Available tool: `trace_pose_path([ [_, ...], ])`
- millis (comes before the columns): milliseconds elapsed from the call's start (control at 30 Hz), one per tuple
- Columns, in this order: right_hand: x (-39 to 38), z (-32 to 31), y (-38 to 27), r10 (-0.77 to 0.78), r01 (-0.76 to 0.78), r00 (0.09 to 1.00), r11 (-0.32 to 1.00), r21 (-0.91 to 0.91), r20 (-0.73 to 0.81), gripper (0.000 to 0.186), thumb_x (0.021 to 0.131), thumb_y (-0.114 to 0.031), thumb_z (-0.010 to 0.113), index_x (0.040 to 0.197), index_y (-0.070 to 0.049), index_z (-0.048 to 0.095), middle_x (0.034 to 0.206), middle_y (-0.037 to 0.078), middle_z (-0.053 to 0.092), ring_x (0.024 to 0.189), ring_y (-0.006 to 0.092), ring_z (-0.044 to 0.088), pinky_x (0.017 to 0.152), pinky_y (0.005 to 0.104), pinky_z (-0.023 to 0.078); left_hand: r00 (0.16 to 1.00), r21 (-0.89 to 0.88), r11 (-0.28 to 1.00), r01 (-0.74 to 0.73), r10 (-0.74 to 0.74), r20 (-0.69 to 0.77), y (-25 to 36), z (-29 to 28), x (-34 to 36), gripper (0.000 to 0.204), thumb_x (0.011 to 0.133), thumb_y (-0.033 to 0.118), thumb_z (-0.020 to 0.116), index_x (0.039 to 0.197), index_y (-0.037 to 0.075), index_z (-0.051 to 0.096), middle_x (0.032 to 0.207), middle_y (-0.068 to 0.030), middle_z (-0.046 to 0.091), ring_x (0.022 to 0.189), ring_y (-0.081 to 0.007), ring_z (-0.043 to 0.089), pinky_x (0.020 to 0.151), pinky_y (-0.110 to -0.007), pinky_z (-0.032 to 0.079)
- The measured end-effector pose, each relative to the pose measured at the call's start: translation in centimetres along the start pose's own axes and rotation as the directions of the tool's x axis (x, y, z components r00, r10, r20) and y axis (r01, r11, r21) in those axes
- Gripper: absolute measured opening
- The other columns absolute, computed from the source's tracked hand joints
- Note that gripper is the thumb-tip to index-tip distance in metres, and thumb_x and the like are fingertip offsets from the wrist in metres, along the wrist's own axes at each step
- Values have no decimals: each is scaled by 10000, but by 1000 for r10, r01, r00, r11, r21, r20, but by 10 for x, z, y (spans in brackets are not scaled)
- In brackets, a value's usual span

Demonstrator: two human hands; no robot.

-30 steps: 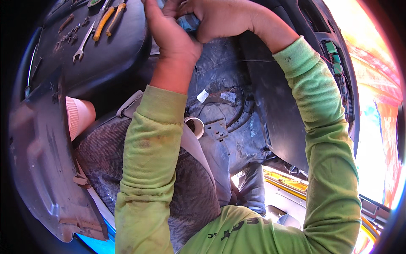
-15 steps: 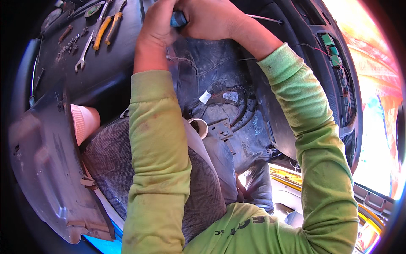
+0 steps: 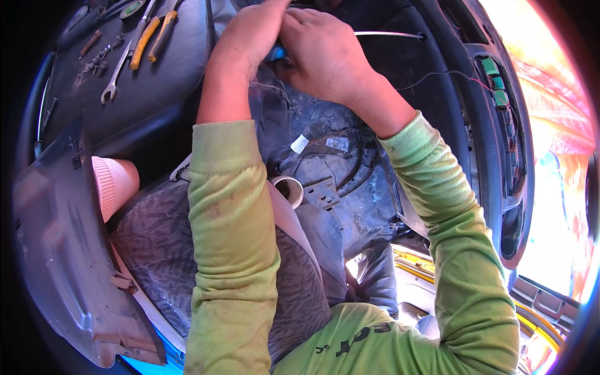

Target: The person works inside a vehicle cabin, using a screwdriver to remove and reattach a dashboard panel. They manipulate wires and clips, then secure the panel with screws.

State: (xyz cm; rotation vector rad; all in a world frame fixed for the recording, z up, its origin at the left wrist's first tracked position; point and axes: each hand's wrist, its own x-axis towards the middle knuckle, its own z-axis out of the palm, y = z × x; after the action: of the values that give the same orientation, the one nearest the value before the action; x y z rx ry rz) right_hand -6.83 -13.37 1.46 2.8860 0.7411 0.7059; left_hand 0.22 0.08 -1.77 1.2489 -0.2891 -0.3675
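Note:
At the top of the view my right hand is closed round a blue handle, of which only the end shows. Pressed against it, my left hand has its fingers bent over toward the right hand. What those fingers grip is hidden. Past my right hand a thin pale metal rod runs to a hole in the dark dashboard panel. It looks like a screwdriver shaft, but its join to the blue handle is covered by my hand.
Left on a black seat lie orange-handled pliers, a spanner, loose screws and a roll of tape. A pink cup and white cup are lower. Green connectors trail a thin wire at right.
Both hands have come lower in the view, still together round the blue handle. More of the pale rod shows beyond my right hand. The whole scene has shifted slightly.

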Motion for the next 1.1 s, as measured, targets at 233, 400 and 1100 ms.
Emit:
trace_pose_path([
  [233,67,3,17,40,-338,544,925,175,838,338,755,-165,779,1071,-60,724,838,126,696,682,264,691,587,404,560,991,-243,969,-45,12,-135,-31,3,11,773,1029,689,492,1219,-27,709,1088,-115,730,1020,-192,668,944,-325,501],
  [400,60,16,11,-94,-190,532,955,226,841,272,740,-149,780,943,27,743,870,186,741,850,332,739,750,408,598,998,-197,979,-58,57,-16,-41,5,1,783,1061,656,446,1369,-40,630,1170,-143,711,1056,-207,672,991,-326,501],
  [1100,67,0,16,-200,-299,407,893,336,891,222,784,-133,755,945,17,724,857,200,727,747,269,711,685,440,581,834,39,843,-537,537,-128,-44,10,-17,641,1110,491,402,1542,30,513,1266,-93,639,1159,-188,542,1084,-353,405],
])
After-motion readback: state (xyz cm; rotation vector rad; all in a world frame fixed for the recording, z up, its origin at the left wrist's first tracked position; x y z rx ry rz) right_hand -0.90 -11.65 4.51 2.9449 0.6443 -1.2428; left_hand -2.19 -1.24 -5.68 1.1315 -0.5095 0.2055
